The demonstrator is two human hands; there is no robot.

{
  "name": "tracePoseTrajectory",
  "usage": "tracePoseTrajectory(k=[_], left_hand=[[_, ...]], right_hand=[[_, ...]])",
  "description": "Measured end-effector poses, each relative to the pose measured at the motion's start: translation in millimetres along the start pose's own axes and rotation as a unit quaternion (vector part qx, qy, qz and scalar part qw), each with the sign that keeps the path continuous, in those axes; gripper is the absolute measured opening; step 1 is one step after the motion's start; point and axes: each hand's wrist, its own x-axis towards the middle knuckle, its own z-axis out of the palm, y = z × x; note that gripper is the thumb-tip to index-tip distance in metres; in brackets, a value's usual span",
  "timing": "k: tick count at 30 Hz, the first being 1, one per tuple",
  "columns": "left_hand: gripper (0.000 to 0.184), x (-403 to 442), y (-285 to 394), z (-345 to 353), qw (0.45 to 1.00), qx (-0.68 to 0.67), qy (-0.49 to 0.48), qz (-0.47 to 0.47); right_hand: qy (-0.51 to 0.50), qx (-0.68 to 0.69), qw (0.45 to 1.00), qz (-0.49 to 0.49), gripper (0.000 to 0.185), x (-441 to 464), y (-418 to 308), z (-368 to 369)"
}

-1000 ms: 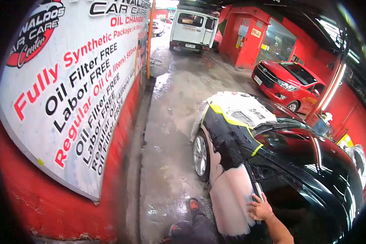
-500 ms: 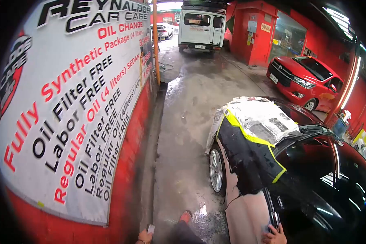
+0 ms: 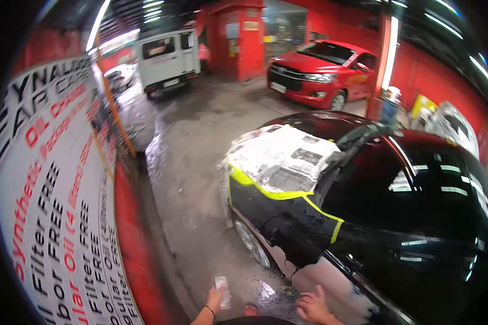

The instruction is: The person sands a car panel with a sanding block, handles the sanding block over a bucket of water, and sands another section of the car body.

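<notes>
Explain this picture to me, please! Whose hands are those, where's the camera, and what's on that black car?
There's no robot here, just a person's own two hands. The camera sits on that person's head, looking forward and down. The left hand holds a small pale block. The right hand is empty, near a pale patch on the black car. Whether it touches, I can't tell. Printed paper lies over the car's front, edged with yellow tape.

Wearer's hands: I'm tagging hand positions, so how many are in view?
2: the left hand, low at centre, holds a small pale block; the right hand is by the pale door panel, contact unclear.
</notes>
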Motion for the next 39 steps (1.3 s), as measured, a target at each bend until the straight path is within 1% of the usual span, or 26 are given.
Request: tracePoseTrajectory(k=[2, 4, 6, 9, 10, 11, 13, 14, 15, 16, 17, 18, 19, 20, 22, 24, 25, 26, 28, 29, 31, 34, 35, 36, 38, 39], left_hand=[[0.030, 7.6, 25.4, 22.5, 0.997, -0.034, -0.055, -0.029], [0.033, 15.8, 46.8, 40.0, 0.990, -0.050, -0.113, -0.065], [0.035, 26.8, 67.7, 61.1, 0.978, -0.059, -0.173, -0.100], [0.044, 47.3, 96.9, 87.8, 0.948, -0.047, -0.287, -0.129], [0.049, 48.6, 111.2, 98.9, 0.941, -0.011, -0.317, -0.114], [0.048, 66.2, 117.3, 102.1, 0.929, 0.024, -0.349, -0.124], [0.046, 106.2, 133.4, 109.8, 0.894, 0.092, -0.416, -0.142], [0.045, 112.4, 147.5, 113.0, 0.884, 0.106, -0.435, -0.133], [0.041, 140.4, 142.8, 111.9, 0.898, 0.155, -0.396, -0.113], [0.039, 167.9, 145.6, 101.4, 0.885, 0.201, -0.405, -0.112], [0.036, 238.7, 131.5, 82.0, 0.853, 0.250, -0.445, -0.109], [0.042, 238.2, 143.9, 62.9, 0.852, 0.325, -0.385, -0.144], [0.050, 271.5, 147.9, 36.8, 0.829, 0.392, -0.383, -0.109], [0.049, 285.2, 157.6, 18.7, 0.810, 0.451, -0.358, -0.115], [0.048, 298.5, 166.3, 0.1, 0.778, 0.518, -0.327, -0.138], [0.047, 306.4, 168.9, 0.2, 0.757, 0.550, -0.318, -0.150], [0.046, 308.4, 167.4, 1.9, 0.750, 0.559, -0.319, -0.153], [0.046, 311.2, 166.7, 4.8, 0.743, 0.567, -0.320, -0.155], [0.045, 313.8, 169.0, 9.4, 0.734, 0.577, -0.324, -0.155], [0.044, 313.6, 171.0, 12.1, 0.730, 0.581, -0.327, -0.151], [0.043, 313.1, 172.7, 21.9, 0.725, 0.584, -0.335, -0.144], [0.041, 307.0, 171.3, 36.5, 0.720, 0.584, -0.350, -0.132], [0.041, 305.1, 170.6, 40.7, 0.718, 0.584, -0.357, -0.126], [0.040, 300.5, 170.0, 46.3, 0.717, 0.582, -0.364, -0.121], [0.039, 284.7, 167.9, 61.8, 0.714, 0.572, -0.389, -0.112], [0.038, 279.2, 162.5, 68.8, 0.710, 0.567, -0.405, -0.108]], right_hand=[[-0.040, 0.091, 0.994, 0.046, 0.031, 50.6, -39.3, 49.0], [-0.025, 0.197, 0.971, 0.132, 0.037, 95.1, -74.8, 95.8], [0.106, 0.381, 0.898, 0.192, 0.044, 138.4, -109.7, 92.3], [0.205, 0.448, 0.821, 0.290, 0.049, 181.3, -130.3, 59.0], [0.230, 0.466, 0.795, 0.313, 0.049, 188.9, -132.0, 54.7], [0.255, 0.485, 0.767, 0.333, 0.049, 190.4, -136.0, 53.5], [0.222, 0.430, 0.782, 0.391, 0.050, 174.7, -120.6, 70.8], [0.203, 0.405, 0.786, 0.421, 0.051, 165.7, -125.5, 76.1], [0.199, 0.351, 0.762, 0.507, 0.051, 154.5, -143.2, 71.6], [0.182, 0.295, 0.735, 0.583, 0.051, 139.8, -162.4, 65.3], [0.160, 0.236, 0.706, 0.648, 0.051, 126.9, -179.7, 57.5], [0.155, 0.241, 0.678, 0.677, 0.050, 115.2, -198.6, 54.5], [0.151, 0.248, 0.648, 0.704, 0.049, 106.8, -225.5, 58.0], [0.147, 0.261, 0.617, 0.728, 0.048, 101.2, -256.9, 66.9], [0.168, 0.302, 0.519, 0.782, 0.046, 92.2, -323.3, 110.4], [0.043, 0.364, 0.445, 0.817, 0.047, 71.1, -395.2, 198.1], [-0.006, 0.351, 0.441, 0.826, 0.047, 74.1, -438.6, 206.0], [-0.033, 0.409, 0.364, 0.836, 0.043, 86.2, -479.3, 198.3], [-0.117, 0.487, 0.287, 0.816, 0.033, 104.6, -549.0, 211.7], [-0.139, 0.523, 0.259, 0.800, 0.033, 112.6, -583.0, 220.2], [-0.120, 0.556, 0.242, 0.786, 0.032, 124.1, -628.1, 226.4], [-0.059, 0.559, 0.254, 0.787, 0.032, 131.2, -653.7, 248.5], [-0.033, 0.548, 0.273, 0.790, 0.032, 130.3, -654.2, 262.1], [0.002, 0.525, 0.307, 0.794, 0.033, 129.9, -651.0, 284.5], [0.081, 0.419, 0.413, 0.804, 0.033, 120.4, -635.5, 364.1], [0.067, 0.431, 0.397, 0.807, 0.043, 110.6, -594.4, 318.7]])
